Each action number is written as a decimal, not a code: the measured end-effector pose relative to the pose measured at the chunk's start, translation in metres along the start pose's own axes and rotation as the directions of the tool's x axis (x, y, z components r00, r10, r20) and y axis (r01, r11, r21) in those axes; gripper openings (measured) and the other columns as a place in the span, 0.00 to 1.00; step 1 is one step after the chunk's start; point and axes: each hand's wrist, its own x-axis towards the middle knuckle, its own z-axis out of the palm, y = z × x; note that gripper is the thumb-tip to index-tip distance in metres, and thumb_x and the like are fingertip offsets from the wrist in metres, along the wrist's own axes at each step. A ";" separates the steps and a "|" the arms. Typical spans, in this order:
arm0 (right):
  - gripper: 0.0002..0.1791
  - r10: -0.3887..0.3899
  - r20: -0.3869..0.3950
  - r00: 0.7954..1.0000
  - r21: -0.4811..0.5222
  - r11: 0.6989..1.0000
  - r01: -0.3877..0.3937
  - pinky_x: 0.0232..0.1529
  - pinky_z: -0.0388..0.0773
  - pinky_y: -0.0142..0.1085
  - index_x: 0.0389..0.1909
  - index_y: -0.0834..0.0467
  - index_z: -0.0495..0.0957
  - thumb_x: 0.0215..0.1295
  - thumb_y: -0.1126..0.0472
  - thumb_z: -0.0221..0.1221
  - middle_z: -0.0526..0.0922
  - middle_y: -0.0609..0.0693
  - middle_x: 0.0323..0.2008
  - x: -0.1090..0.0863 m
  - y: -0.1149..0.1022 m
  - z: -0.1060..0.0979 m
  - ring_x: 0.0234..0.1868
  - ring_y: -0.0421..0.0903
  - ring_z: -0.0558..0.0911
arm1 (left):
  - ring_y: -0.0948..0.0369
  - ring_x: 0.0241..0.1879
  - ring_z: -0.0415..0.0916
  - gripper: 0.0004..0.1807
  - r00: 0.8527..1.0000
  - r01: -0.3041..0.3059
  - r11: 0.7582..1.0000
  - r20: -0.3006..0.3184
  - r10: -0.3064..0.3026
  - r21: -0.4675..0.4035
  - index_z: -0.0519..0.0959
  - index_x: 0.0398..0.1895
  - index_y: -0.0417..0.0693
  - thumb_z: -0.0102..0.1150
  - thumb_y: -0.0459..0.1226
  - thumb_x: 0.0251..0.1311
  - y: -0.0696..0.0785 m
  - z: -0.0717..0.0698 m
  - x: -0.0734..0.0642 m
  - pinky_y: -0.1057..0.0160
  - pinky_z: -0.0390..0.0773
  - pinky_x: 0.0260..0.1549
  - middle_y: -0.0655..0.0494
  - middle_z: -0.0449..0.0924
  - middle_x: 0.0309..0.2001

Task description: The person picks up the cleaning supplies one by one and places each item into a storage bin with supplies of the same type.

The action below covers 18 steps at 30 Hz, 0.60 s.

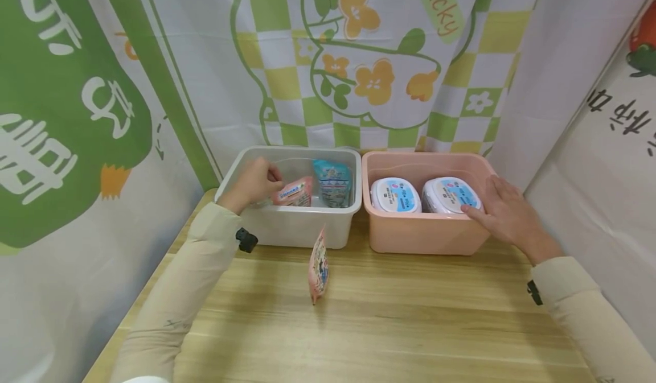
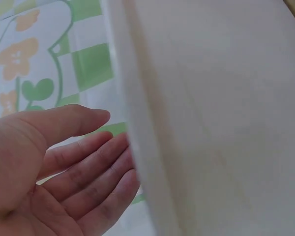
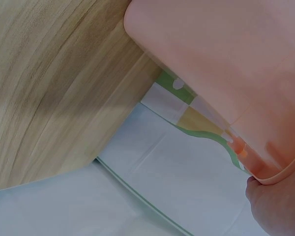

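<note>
My left hand (image 1: 254, 182) hangs over the left part of a pale grey bin (image 1: 297, 226), beside a pink pouch (image 1: 295, 193) lying in it. In the left wrist view, that hand (image 2: 83, 167) has loosely bent fingers with nothing between them, close to the bin's wall (image 2: 201, 113). A blue pouch (image 1: 333, 184) leans in the same bin. My right hand (image 1: 512, 215) rests on the right rim of a pink bin (image 1: 425, 235), its thumb reaching inward over the edge. Two white round-cornered tubs (image 1: 396, 195) with blue labels sit inside this bin.
On the wooden table (image 1: 389, 326), a pink pouch (image 1: 319, 266) stands edge-on before the grey bin. Both bins stand side by side against a checkered, flowered cloth (image 1: 359, 75). White cloth panels flank the table on the left and right.
</note>
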 end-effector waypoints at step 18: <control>0.54 -0.013 -0.030 0.999 0.003 1.000 0.013 0.80 0.41 0.70 0.82 0.73 0.41 0.80 0.32 0.43 0.37 0.81 0.80 -0.001 -0.001 0.001 0.81 0.78 0.44 | 0.54 0.36 0.88 0.09 0.999 -0.031 0.998 0.019 0.030 0.049 0.89 0.38 0.39 0.68 0.38 0.67 0.036 -0.022 -0.034 0.53 0.86 0.42 0.46 0.92 0.37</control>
